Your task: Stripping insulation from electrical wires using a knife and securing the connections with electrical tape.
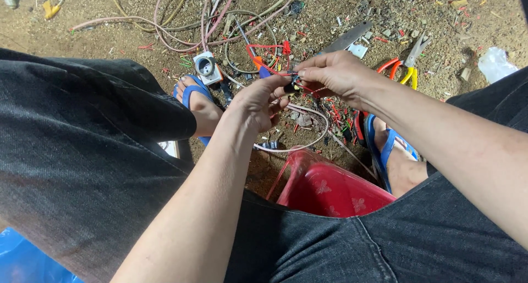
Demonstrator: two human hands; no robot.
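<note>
Bare dirt ground [66,30] fills the view from above, strewn with offcuts of red insulation, grit and scraps. Across the lower part spread the person's black trousers [82,151], knees apart, and between them shows the front edge of a red plastic stool [330,189]. Both feet wear blue sandals [192,93], one to each side of the work. Near the top edge of the ground lies a loose tangle of pink and cream cables [187,19], and just below it, beside one sandalled foot, sits a small grey-and-white socket box [207,67]. Toward the upper right of the ground lie a flat grey blade [346,38] and a pair of snips with yellow and orange handles [410,63]; a scrap of clear plastic [495,63] rests by the right edge.

Over the middle of the ground the two hands meet. The left hand [256,99] is closed in a pinch on a small dark piece at the end of a thin red wire [264,48]; the right hand [333,74] comes in from above, its fingertips nipping the same wire just beside the left thumb. The wire loops upward from the hands, held clear of the dirt. What exactly the dark piece is cannot be made out.

By the look of it, the wire end is being worked or twisted between the fingertips. That calls for a steady pinch and small, close finger movement.
</note>
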